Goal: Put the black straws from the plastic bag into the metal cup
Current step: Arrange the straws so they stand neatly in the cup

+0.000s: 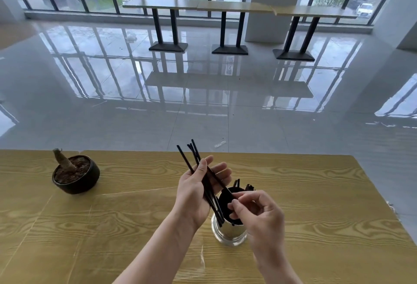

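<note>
My left hand (194,190) holds a bunch of several black straws (194,155), tilted with their tops pointing up and away and their lower ends over the metal cup's left rim. The shiny metal cup (229,233) stands upright on the wooden table (135,204), with several black straws (237,183) inside it, their tips showing above the far rim. My right hand (259,213) hovers over the cup's right side, thumb and fingers pinched at the lower end of one straw from the bunch. No plastic bag is in view.
A black bowl-shaped pot (75,174) with soil and a cut stem sits at the table's left. Beyond the table's far edge lies a glossy tiled floor, with three high tables (230,7) by the windows.
</note>
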Available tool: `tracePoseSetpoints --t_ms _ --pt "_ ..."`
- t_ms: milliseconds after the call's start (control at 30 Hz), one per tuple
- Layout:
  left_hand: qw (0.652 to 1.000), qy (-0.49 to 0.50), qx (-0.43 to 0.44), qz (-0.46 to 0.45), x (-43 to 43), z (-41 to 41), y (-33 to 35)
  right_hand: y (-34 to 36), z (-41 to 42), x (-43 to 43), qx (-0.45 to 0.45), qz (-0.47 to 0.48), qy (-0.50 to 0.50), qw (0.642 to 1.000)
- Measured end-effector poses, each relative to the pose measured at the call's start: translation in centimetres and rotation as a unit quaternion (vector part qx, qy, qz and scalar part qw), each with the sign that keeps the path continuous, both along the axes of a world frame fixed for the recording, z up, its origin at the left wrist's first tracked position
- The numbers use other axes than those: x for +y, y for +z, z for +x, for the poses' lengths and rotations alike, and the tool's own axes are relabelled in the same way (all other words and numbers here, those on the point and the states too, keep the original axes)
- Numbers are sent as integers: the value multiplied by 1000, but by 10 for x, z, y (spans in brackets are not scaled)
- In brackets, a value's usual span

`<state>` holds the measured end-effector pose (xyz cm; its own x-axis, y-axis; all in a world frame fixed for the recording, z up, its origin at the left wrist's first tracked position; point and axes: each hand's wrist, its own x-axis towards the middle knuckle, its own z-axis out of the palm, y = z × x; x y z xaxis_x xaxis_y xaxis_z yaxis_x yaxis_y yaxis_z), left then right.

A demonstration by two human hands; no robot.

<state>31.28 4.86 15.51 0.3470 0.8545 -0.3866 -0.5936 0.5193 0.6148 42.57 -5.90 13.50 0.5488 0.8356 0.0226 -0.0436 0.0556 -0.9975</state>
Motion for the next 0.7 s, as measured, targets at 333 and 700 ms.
tracePoseSetpoints --t_ms 333,700 --pt "991 -57 69 103 -16 8 -7 56 20 75 -219 -43 98 970" --pt "980 -102 108 134 -21 -1 -2 68 34 107 -255 -31 175 950"
